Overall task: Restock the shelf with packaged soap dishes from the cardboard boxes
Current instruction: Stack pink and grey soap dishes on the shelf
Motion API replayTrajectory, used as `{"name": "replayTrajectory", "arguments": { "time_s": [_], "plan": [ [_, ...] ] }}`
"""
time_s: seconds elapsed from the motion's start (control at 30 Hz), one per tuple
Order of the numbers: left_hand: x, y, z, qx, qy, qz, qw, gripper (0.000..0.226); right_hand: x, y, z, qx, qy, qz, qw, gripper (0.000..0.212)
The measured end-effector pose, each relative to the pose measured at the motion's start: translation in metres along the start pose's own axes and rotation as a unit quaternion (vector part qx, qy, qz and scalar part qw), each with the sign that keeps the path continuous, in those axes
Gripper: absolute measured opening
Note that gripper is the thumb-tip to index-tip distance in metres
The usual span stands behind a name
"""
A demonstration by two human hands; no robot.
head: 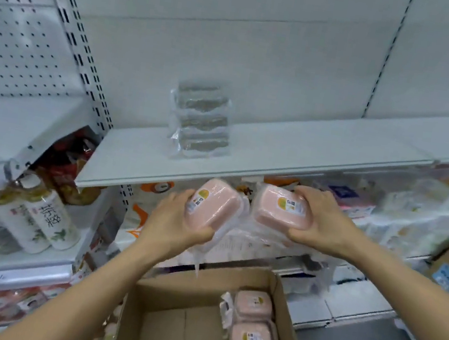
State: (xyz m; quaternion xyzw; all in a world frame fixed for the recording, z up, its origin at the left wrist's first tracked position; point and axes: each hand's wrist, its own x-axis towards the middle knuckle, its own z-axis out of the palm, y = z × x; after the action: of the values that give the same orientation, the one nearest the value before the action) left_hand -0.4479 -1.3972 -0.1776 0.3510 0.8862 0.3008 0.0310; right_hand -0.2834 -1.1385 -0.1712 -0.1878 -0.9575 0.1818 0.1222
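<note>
holding one pink soap dish point(213, 207) in my left hand point(177, 225), another point(284, 208) in my right hand point(323, 222), fingers wrapped round; light, stiff, slippery film; shelf point(248, 156) at twelve o'clock.

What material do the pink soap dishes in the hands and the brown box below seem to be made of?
Pink soap dishes: probably smooth moulded plastic with rounded corners, each sealed in clear glossy film that catches the light. Brown box: matt corrugated cardboard, to judge by its folded flaps and creases.

Chinese characters legible on one bottle only

The white bottle point(54, 220), well left of the left hand point(173, 223), bears dark handwritten-style characters; the soap-dish stickers are too blurred to read.
</note>
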Motion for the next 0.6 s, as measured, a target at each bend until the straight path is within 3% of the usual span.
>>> {"name": "replayTrajectory", "arguments": {
  "time_s": [0.23, 0.4, 0.5, 0.6],
  "plan": [
    [0.06, 0.063, -0.022, -0.088, 0.041, 0.001, 0.995, 0.052, 0.09, 0.026, -0.074, 0.011, 0.051, -0.038, 0.998, 0.074],
    [0.114, 0.102, 0.003, -0.102, 0.032, -0.018, 0.994, 0.051, 0.185, 0.077, -0.095, -0.034, 0.004, -0.016, 0.999, 0.076],
    [0.151, 0.118, 0.021, -0.113, 0.029, -0.049, 0.992, 0.059, 0.237, 0.107, -0.091, -0.065, -0.047, -0.014, 0.997, 0.081],
    [0.187, 0.126, 0.037, -0.129, 0.035, -0.092, 0.987, 0.081, 0.28, 0.129, -0.083, -0.046, -0.094, -0.031, 0.994, 0.098]
  ]
}}
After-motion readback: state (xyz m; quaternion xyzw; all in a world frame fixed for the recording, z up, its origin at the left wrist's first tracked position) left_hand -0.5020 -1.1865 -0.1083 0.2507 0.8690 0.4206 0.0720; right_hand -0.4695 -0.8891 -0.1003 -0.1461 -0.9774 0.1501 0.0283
